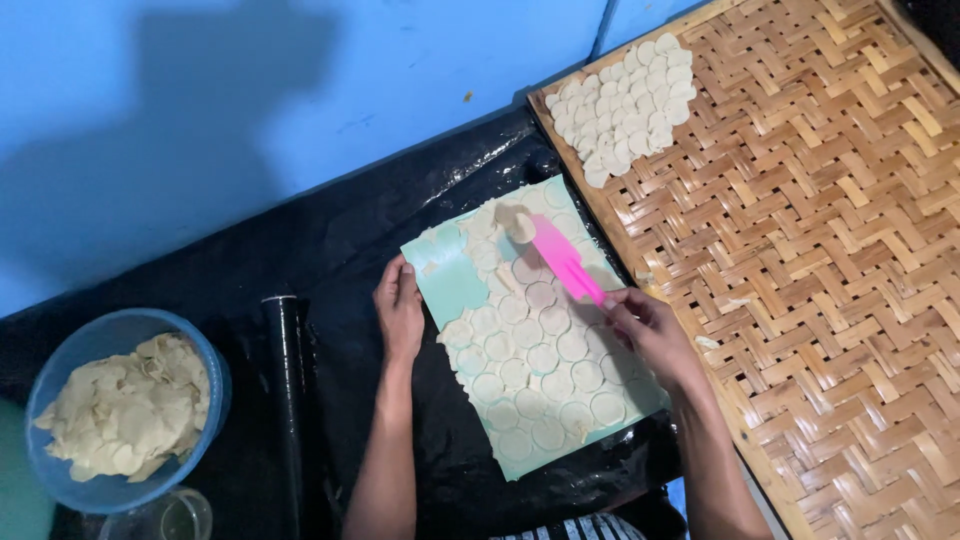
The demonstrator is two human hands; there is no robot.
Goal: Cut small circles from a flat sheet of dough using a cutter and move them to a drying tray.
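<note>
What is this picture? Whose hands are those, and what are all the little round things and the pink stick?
The camera sits on a person's head and looks down, so you see their own two arms. The left hand lies flat on the edge of a light green sheet, touching it. The right hand holds a pink spatula, and a round dough piece sits on its tip. The sheet is covered with thin dough rounds. It lies on black plastic. On the right is a woven bamboo tray with a pile of finished rounds. On the left, a blue bowl holds dough scraps.
</note>
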